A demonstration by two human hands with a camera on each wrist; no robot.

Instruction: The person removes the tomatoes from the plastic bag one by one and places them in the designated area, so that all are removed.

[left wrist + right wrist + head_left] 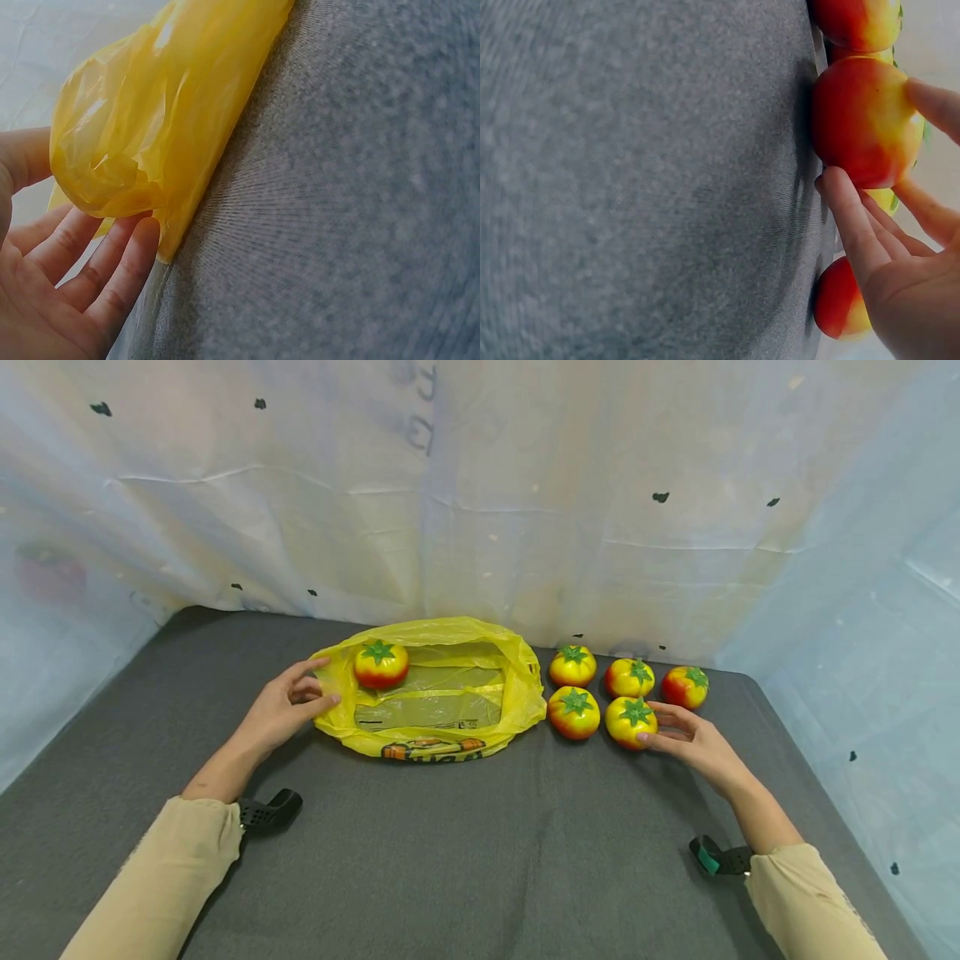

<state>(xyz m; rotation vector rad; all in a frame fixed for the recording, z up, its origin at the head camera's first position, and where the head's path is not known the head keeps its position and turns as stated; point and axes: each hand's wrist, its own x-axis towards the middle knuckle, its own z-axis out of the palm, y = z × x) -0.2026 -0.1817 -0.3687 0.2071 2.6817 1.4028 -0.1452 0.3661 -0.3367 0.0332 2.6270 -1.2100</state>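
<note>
A yellow plastic bag (525, 689) lies with its mouth spread wide. Inside its left end sits a red-and-yellow toy tomato (382, 667) with a green leafy top. My left hand (283, 706) holds the bag's left rim between thumb and fingers; in the left wrist view, crumpled plastic (150, 142) hides some fingertips. To the right of the bag, my right hand (697, 743) grips the front right toy tomato (626, 720) from its right side. Thumb and fingers reach around that tomato (862, 124) in the right wrist view, close to the cloth.
More toy tomatoes stand beside the held one: one (573, 713) just left of it and others behind, including one at the far right (686, 687). Dark grey cloth (450, 860) covers the table. Pale plastic sheeting (480, 527) rises behind and at both sides.
</note>
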